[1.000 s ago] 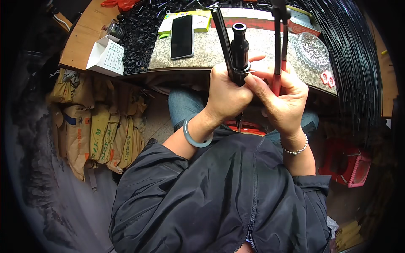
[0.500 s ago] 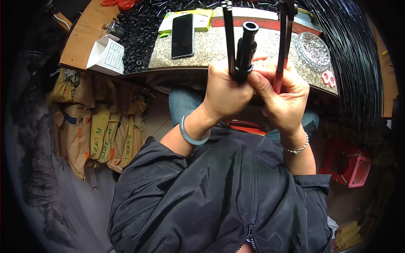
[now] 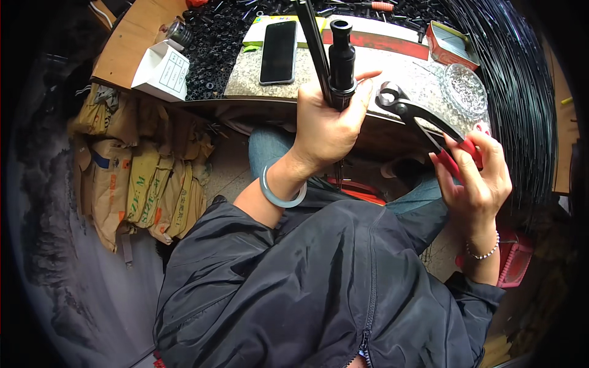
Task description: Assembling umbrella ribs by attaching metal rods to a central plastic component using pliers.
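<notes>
From my remote station I am viewing a wooden desk (image 3: 116, 58) whose near part is carrying a speckled board (image 3: 245, 83); loose black parts (image 3: 211, 46) are spreading across the desk behind and to the left of it, and a thick bundle of black strands (image 3: 509, 92) is hanging down at the right. A dark phone (image 3: 278, 54) is lying on the board, partly covering a yellow-edged box (image 3: 254, 29), while a glass dish (image 3: 465, 115) is sitting near the right end. Below, sacks (image 3: 113, 196) are leaning together at the left, and a red basket (image 3: 515, 260) is standing at the right. As for writing, the white box (image 3: 161, 73) at the board's left is showing a framed label in small dark print, and the sacks are bearing large green and orange-red lettering. The left hand (image 3: 328, 126) is grasping a black tube (image 3: 342, 64) upright, together with slim black rods (image 3: 314, 46), in front of the board. The right hand (image 3: 475, 184) is gripping pliers (image 3: 401, 108) by their red handles, their head pointing toward the tube but remaining apart from it, near the board's front edge.
</notes>
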